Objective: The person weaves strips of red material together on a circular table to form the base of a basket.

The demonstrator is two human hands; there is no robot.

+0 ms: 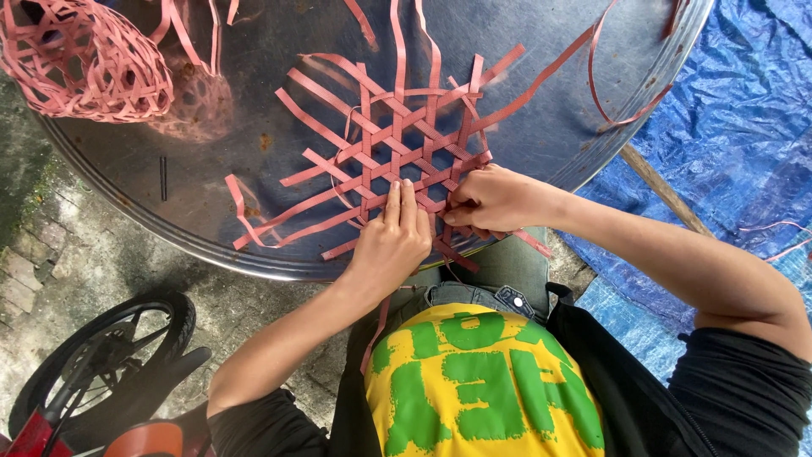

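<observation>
A flat open weave (pixel 397 156) of pinkish-red strips lies on a round metal tray (pixel 541 127), near its near edge, centre of view. Strips cross in a hexagon lattice w/ loose ends sticking out on all sides; several long ends curl off toward the far rim.

Left hand (pixel 391 241) lies palm-down on the near edge of the weave, fingers straight and pressed together, pinning the strips flat. Right hand (pixel 491 201) is just right of it, touching the weave's near-right corner, fingers curled in and pinching a strip end (pixel 447 216) betw. thumb and fingertips. The two hands are just beside each other, nearly touching.

Far left on the tray sits a half-made basket form (pixel 85 59) of the same strips, rounded, well apart from the hands. A loose strip loop (pixel 630 101) curls at the tray's right side.

Right of the tray: blue tarp (pixel 744 127) on the ground, w/ a wooden stick (pixel 664 190) lying across it. Near left: a bike wheel (pixel 101 355) on mossy paved ground. Person wears a yellow shirt w/ green print under a dark jacket.
</observation>
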